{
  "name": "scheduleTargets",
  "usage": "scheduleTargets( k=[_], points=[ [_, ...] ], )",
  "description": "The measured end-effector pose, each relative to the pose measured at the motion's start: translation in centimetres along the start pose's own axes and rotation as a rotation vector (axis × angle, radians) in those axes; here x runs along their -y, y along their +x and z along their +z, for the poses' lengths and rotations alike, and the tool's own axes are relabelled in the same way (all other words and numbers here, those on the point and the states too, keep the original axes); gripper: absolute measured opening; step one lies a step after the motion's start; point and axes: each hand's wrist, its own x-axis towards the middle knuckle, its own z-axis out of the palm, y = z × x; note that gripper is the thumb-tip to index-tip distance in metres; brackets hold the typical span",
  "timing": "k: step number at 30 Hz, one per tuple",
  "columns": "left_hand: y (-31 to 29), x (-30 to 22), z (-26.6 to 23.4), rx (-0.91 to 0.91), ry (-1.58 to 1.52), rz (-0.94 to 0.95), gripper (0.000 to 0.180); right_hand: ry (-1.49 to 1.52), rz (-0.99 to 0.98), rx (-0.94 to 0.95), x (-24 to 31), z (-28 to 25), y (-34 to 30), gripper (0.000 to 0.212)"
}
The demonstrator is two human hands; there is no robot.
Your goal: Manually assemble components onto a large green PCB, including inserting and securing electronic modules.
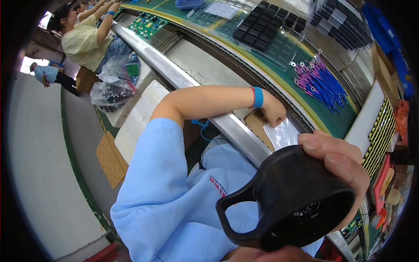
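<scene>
A black cup with a loop handle is tilted close to me at the lower right. My right hand wraps round its far right side, and its open mouth turns toward the lower right. Stretched across the metal rail, my left arm wears a blue wristband. My left hand is curled closed over the line, at the upper edge of a clear plastic bag. Whether the fingers grip the bag or anything else is hidden. A piece of brown cardboard lies beside the bag.
Beyond the line lie pink-and-blue cable leads, black square parts in a clear tray and a green circuit board. Yellow-and-black strips stand at right. A metal rail crosses before me. Other people sit upper left.
</scene>
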Motion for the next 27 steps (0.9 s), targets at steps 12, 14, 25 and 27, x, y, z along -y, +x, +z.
scheduleTargets(
  k=[12, 14, 25, 27],
  points=[
    [-0.6, -0.3, -0.4, 0.015, -0.006, -0.071, 0.022, 0.024, -0.116, -0.355, 0.6, 1.4, -0.7, 0.032],
    [-0.4, 0.0, -0.2, 0.022, -0.007, -0.071, 0.022, 0.0, -0.025, -0.437, 1.8, 2.0, -0.4, 0.036],
    [-1.3, -1.2, -0.9, 0.026, 0.075, -0.048, 0.027, -0.15, -0.098, -0.233, -1.3, 0.1, 0.4, 0.039],
    [-0.7, 0.1, 0.0, -0.039, 0.06, -0.006, 0.027, 0.093, -0.18, -0.177, -1.9, -0.5, 0.8, 0.04]
  ],
)
